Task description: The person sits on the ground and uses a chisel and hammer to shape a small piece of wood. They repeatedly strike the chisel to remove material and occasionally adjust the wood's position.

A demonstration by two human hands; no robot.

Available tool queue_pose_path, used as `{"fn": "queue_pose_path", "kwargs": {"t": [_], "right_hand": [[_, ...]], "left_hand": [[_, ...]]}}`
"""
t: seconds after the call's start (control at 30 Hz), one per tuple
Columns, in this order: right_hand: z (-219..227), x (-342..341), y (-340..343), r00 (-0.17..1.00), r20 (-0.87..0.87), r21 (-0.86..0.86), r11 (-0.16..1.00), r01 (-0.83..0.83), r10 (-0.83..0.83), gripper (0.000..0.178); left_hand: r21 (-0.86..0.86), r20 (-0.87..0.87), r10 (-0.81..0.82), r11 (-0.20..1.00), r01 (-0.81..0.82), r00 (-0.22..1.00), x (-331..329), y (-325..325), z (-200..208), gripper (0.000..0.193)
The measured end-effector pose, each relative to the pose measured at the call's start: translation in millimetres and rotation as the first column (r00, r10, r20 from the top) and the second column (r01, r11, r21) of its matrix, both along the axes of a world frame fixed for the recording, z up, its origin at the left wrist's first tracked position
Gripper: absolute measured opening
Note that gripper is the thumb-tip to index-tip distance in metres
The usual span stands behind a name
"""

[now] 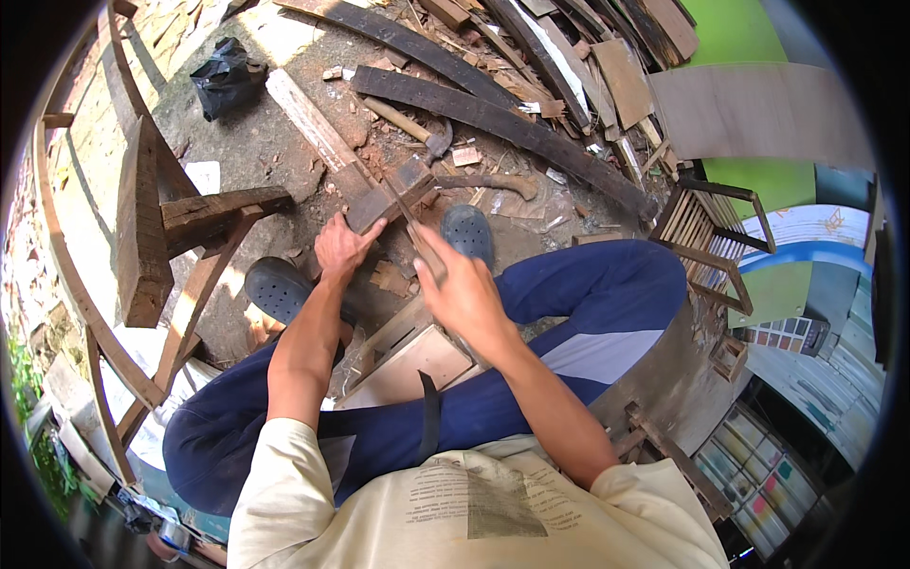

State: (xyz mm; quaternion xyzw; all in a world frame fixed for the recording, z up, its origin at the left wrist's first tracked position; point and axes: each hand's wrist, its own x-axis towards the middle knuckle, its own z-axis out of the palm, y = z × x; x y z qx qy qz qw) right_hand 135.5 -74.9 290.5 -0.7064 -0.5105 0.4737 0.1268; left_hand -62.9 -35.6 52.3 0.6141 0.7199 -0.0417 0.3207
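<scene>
My left hand [343, 247] grips the near left end of a short, dark wooden block [372, 209], thumb along its side. The block lies across a long, pale, rough piece of timber [308, 119] on the ground. My right hand [464, 296] is closed round the wooden handle of a handsaw [396, 200]. Its thin blade shows nearly edge-on and crosses the top of the block. Whether the teeth have cut into the wood cannot be seen. My feet, in dark clogs [467, 235], rest on either side of the work.
Beyond the block lie a claw hammer [403, 121], a curved wooden handle [488, 181] and long dark planks [502, 133]. A wooden frame [142, 228] stands at left, near a black plastic bag [226, 78]. Between my legs sits a wooden box [408, 365]. Slatted wooden racks [711, 232] stand right.
</scene>
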Motion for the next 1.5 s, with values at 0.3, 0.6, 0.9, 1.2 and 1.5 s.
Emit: {"fn": "queue_pose_path", "kwargs": {"t": [0.3, 0.6, 0.9, 1.2, 1.5], "right_hand": [[8, 5, -39, 1.0, 0.019, 0.227, 0.974, -0.007, 0.003, 0.052], [33, 22, -68, 1.0, 0.016, 0.341, 0.94, -0.027, 0.023, 0.053], [56, 34, -84, 0.995, -0.084, 0.306, 0.949, 0.072, -0.049, 0.048], [28, 34, -73, 0.998, -0.056, 0.443, 0.896, 0.019, 0.006, 0.054], [19, 32, -43, 0.996, -0.075, 0.056, 0.997, 0.058, -0.054, 0.052]], "left_hand": [[0.008, -0.048, -0.01, 1.0, 0.011, 0.999, 3, 4, 2, 0.104], [0.08, -0.097, -0.025, 0.996, 0.033, 0.995, 2, -6, -4, 0.104], [0.079, -0.134, -0.018, 0.996, 0.029, 0.991, 7, -12, -1, 0.102], [0.123, -0.134, -0.028, 0.991, 0.044, 0.991, 5, -16, -7, 0.099], [0.095, -0.154, -0.038, 0.994, 0.053, 0.987, 2, -10, -9, 0.1]]}}
